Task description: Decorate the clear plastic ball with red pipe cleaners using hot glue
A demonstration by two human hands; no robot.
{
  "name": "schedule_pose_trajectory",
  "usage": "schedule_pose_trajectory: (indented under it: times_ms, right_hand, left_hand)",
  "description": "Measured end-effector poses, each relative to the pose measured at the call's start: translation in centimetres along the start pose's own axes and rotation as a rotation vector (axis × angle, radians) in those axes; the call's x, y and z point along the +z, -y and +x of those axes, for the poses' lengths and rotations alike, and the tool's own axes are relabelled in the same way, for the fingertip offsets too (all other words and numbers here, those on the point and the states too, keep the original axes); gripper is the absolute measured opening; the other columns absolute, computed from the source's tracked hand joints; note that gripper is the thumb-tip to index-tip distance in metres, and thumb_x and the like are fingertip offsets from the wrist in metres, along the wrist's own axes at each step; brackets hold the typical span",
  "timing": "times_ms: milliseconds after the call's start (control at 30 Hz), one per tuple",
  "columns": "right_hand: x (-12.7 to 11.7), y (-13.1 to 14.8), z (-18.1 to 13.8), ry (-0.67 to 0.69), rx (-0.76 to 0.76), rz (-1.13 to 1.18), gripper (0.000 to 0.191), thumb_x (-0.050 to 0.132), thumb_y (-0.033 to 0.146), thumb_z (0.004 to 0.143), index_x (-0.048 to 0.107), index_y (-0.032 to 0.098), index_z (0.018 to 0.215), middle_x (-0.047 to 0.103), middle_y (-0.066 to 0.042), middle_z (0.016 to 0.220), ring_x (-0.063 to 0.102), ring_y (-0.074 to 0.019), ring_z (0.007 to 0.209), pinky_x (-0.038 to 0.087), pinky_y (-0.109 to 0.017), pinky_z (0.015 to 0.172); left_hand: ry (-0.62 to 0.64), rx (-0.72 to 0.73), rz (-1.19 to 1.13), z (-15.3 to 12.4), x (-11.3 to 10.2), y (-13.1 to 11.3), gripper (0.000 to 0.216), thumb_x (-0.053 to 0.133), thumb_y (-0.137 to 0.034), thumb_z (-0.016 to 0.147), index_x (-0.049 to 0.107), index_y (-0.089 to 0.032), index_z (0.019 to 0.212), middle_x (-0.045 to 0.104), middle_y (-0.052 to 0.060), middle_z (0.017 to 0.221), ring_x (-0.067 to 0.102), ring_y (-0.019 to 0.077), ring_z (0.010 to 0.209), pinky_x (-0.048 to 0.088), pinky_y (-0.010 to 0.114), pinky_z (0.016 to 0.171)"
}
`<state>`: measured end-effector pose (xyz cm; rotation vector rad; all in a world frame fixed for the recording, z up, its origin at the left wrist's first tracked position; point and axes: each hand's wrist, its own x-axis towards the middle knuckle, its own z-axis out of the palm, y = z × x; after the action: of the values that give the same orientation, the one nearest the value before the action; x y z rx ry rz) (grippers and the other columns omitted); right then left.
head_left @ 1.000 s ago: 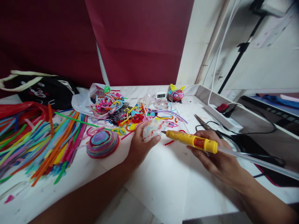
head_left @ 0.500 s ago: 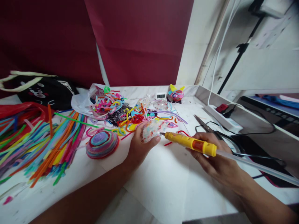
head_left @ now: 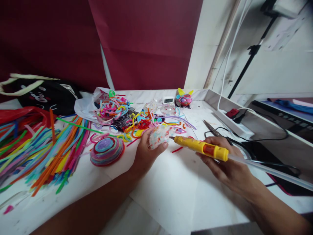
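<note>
The white table (head_left: 168,195) leaves a bare patch under both hands, a good place to work, since stray drips would miss the loose pile of pipe cleaners (head_left: 56,150) on the left. The right hand (head_left: 225,160) is wrapped around a yellow glue gun (head_left: 195,145), its long glue stick (head_left: 266,169) trailing out behind; the trigger finger is hidden, so I cannot tell whether it is squeezing. A slow, even squeeze should lay a neater line than a hard one. The left hand (head_left: 144,150) is curled around a clear shell (head_left: 158,135) flecked with color, held up in front of the body, beyond the wound dome (head_left: 107,150) and to its right. A steady wrist matters here, with the thumb, near the lower edge, well out of the hot glue's way. The metal nozzle (head_left: 172,138) points at the shell's right side, just beside it; whether they touch is unclear. Short dabs, spread thin, would likely bond best.
</note>
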<state>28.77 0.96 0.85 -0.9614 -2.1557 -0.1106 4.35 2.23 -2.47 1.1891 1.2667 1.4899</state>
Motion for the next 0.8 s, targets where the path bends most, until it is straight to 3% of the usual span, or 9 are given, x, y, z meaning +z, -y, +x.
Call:
schedule_pose_trajectory:
  times_ms: [800]
  right_hand:
    - [0.26, -0.53, -0.14, -0.010, 0.099, 0.036, 0.023, 0.056, 0.030, 0.089, 0.051, 0.021, 0.110, 0.066, -0.006, 0.089, 0.064, -0.0173, 0.063, 0.049, -0.029, 0.055]
  left_hand:
    - [0.007, -0.018, -0.023, -0.09, -0.14, -0.17, 0.077, 0.081, -0.041, 0.065, 0.046, -0.020, 0.130, 0.056, 0.012, 0.135, 0.054, 0.0270, 0.122, 0.045, 0.037, 0.100]
